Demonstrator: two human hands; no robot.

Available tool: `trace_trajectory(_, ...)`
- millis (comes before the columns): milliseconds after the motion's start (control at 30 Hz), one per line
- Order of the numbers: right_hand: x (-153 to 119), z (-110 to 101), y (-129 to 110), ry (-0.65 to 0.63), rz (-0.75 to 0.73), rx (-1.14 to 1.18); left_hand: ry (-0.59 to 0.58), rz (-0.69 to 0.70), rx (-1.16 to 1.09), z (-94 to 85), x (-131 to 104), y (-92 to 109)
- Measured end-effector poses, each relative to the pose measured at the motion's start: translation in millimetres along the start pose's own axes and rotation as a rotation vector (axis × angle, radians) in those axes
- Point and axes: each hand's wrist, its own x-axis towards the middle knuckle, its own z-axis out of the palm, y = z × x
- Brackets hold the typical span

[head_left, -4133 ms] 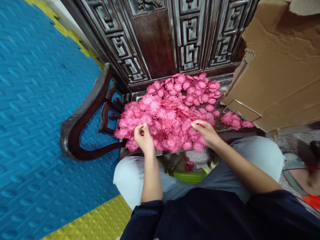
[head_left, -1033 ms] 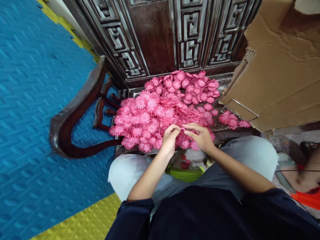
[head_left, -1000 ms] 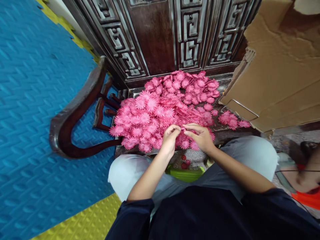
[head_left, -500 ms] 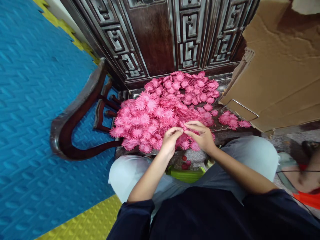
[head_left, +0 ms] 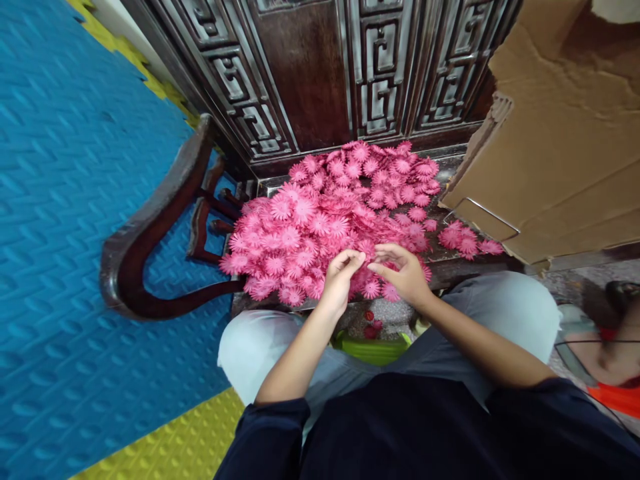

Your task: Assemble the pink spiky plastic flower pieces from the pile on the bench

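Note:
A large heap of pink artificial flower heads, flat with narrow pointed petals, covers the dark wooden seat. Over the heap's front edge, my left hand has thumb and index finger pinched together at the rim of one pink flower. Facing it from the other side is my right hand, its thumb and forefinger apart, the tips close to that same flower. Whether the right fingertips touch the flower I cannot tell.
A curved wooden armrest rises at left above a blue foam mat. Carved back panels stand behind the heap. At right leans a cardboard box with a metal wire handle. Something bright green lies between my knees.
My hands have drawn slightly apart at the fingertips. The right thumb and forefinger have spread, and more of the pink flower between the hands shows.

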Motion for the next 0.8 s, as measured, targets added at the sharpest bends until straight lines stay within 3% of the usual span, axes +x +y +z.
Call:
trace_trajectory(167, 1, -2, -2, -0.044, 0.07, 0.054, -0.006, 0.031, 0.131, -1.7, 0, -2)
trace_trajectory(400, 2, -1, 3, -0.017, 0.139, 0.049, -0.01, 0.251, 0.42, -0.9, -3, -2)
trace_trajectory(800, 2, -1, -2, -0.112, 0.043, -0.109, 0.041, 0.314, 0.425, -6.3, -2, 10)
